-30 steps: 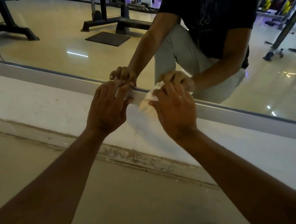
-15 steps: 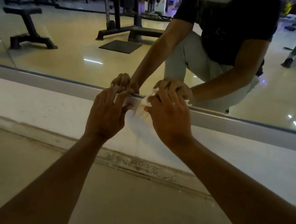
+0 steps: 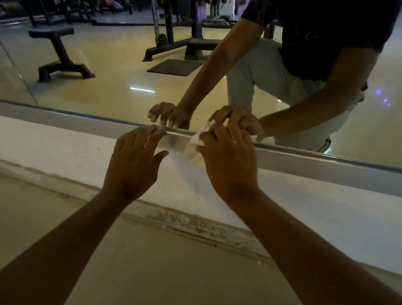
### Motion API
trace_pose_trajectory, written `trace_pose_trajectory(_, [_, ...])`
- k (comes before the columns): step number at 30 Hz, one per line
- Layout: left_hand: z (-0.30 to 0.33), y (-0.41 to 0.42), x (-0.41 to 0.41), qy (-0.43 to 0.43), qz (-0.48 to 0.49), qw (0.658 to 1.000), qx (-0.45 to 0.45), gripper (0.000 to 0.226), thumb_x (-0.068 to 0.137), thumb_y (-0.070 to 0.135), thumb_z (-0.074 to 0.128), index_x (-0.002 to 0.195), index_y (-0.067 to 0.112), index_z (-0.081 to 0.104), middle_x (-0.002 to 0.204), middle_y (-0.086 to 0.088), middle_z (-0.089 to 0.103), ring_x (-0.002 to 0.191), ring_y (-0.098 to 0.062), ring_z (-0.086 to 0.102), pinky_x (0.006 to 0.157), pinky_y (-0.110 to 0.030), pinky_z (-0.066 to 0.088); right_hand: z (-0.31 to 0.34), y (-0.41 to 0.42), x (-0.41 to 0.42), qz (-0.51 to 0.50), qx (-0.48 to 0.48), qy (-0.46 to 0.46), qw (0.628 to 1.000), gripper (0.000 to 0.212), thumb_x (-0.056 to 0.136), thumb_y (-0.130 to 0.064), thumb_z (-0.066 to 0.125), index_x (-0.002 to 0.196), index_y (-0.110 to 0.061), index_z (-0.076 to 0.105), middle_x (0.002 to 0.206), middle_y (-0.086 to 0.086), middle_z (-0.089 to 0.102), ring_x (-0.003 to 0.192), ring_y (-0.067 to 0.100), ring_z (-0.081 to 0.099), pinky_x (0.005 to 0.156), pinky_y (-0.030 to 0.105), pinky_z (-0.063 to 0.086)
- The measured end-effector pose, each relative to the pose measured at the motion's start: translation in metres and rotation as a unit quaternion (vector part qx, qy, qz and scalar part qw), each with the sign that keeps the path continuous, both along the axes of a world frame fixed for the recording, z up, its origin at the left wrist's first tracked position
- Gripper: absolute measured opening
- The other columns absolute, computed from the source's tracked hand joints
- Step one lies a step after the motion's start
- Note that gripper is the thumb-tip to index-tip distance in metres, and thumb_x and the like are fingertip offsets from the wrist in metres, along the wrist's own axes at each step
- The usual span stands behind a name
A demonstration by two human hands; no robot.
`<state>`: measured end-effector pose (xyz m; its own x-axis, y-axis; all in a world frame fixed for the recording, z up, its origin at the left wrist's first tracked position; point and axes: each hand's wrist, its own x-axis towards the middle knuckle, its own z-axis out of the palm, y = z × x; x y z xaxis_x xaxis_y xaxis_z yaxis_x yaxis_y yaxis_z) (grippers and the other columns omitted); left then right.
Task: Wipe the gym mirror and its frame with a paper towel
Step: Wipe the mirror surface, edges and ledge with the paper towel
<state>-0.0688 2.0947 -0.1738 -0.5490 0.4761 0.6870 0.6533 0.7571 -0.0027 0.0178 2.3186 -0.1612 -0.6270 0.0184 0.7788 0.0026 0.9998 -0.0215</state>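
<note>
The gym mirror (image 3: pixel 102 75) fills the upper half of the view, and its grey metal bottom frame (image 3: pixel 71 122) runs across above a white wall strip. My right hand (image 3: pixel 229 161) grips a crumpled white paper towel (image 3: pixel 194 145) and holds it against the frame. My left hand (image 3: pixel 135 159) lies just left of it, fingers straight, fingertips touching the frame's top edge. Both hands and my crouching body are reflected in the glass.
Below the frame come a white wall strip (image 3: pixel 42 146), a cracked seam (image 3: pixel 185 222) and the beige floor (image 3: pixel 128 270). The mirror reflects a bench (image 3: pixel 54 51), a weight rack (image 3: pixel 176 21) and a dark floor mat (image 3: pixel 175 67).
The view has tilted up, showing more mirror. My right hand with the towel slid left toward my left hand, then back right. My left hand's fingers have spread on the frame.
</note>
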Motion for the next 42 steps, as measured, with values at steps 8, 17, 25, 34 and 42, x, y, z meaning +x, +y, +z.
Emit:
trace_pose_trajectory(8, [-0.016,-0.037,-0.039,0.046,-0.044,0.998,0.007,0.051,0.106,0.027,0.069,0.151,0.007,0.055,0.151,-0.022,0.057,0.137,-0.039,0.055,0.113,-0.052,0.046,-0.009,-0.008,-0.004,-0.009,0.009,0.031,0.999,0.029,0.101,-0.032,0.076,0.124,-0.015,0.075,0.127,0.008,0.070,0.111,0.027,0.061,0.095,0.039,0.049])
trace_pose_trajectory(17, [-0.026,-0.074,-0.108,0.097,-0.134,0.985,0.047,0.043,0.111,0.034,0.065,0.142,0.005,0.061,0.141,-0.022,0.063,0.128,-0.041,0.059,0.107,-0.051,0.046,-0.007,-0.090,-0.053,-0.023,0.009,0.032,0.999,0.033,0.098,-0.033,0.081,0.123,-0.013,0.074,0.125,0.011,0.070,0.110,0.031,0.066,0.093,0.046,0.058])
trace_pose_trajectory(25, [-0.022,-0.105,-0.139,0.181,-0.165,0.969,0.027,0.030,0.107,0.024,0.073,0.134,0.009,0.071,0.123,-0.015,0.070,0.116,-0.031,0.058,0.092,-0.045,0.046,-0.009,-0.121,-0.066,-0.072,-0.042,0.026,0.996,0.031,0.101,-0.036,0.079,0.125,-0.016,0.073,0.128,0.008,0.069,0.115,0.028,0.063,0.096,0.044,0.056])
trace_pose_trajectory(34, [-0.031,-0.097,-0.135,0.141,-0.151,0.976,0.076,0.029,0.103,0.022,0.076,0.128,0.009,0.072,0.115,-0.015,0.070,0.111,-0.033,0.060,0.090,-0.044,0.045,-0.011,-0.126,-0.079,-0.054,0.040,0.004,0.998,0.037,0.103,-0.041,0.074,0.132,-0.019,0.071,0.132,0.008,0.066,0.117,0.029,0.059,0.098,0.043,0.051])
trace_pose_trajectory(42, [-0.027,-0.092,-0.117,0.122,-0.137,0.979,0.086,0.025,0.111,0.018,0.063,0.132,0.005,0.070,0.122,-0.018,0.071,0.116,-0.034,0.064,0.103,-0.045,0.049,-0.001,-0.136,-0.100,-0.038,0.082,-0.001,0.996,0.032,0.099,-0.035,0.082,0.124,-0.016,0.075,0.123,0.009,0.072,0.107,0.030,0.066,0.095,0.042,0.053])
